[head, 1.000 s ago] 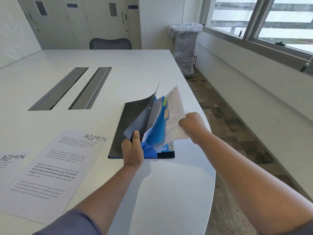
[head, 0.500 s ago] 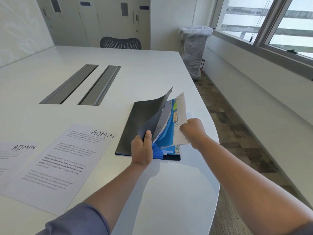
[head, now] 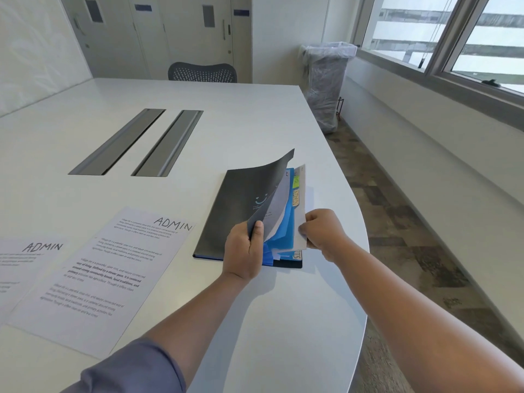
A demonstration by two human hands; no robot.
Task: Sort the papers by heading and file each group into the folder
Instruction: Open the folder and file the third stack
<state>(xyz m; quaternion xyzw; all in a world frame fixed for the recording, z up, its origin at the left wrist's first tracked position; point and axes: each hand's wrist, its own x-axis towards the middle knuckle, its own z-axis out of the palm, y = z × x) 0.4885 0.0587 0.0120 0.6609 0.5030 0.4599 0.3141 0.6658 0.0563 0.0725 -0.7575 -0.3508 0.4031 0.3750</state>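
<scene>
A black folder (head: 235, 211) with blue inner pockets (head: 283, 231) and coloured tabs lies near the table's right edge. My left hand (head: 243, 251) pinches the folder's front cover at its near corner and holds it curled up. My right hand (head: 321, 232) grips the near edge of a white sheet (head: 300, 211) that stands almost upright among the blue pockets. Two sheets headed ADMIN lie flat to the left: one large sheet (head: 113, 268) beside the folder and another (head: 25, 262) at the frame's left edge.
The white table (head: 255, 123) has two long grey cable slots (head: 141, 140) in its middle. A mesh chair (head: 202, 71) stands at the far end. A bin lined with plastic (head: 326, 83) sits by the window wall. The table's curved right edge drops to the floor.
My right hand has pushed the white sheet further down into the folder, so less of it sticks out. The cover has dropped lower. The two ADMIN sheets have not moved.
</scene>
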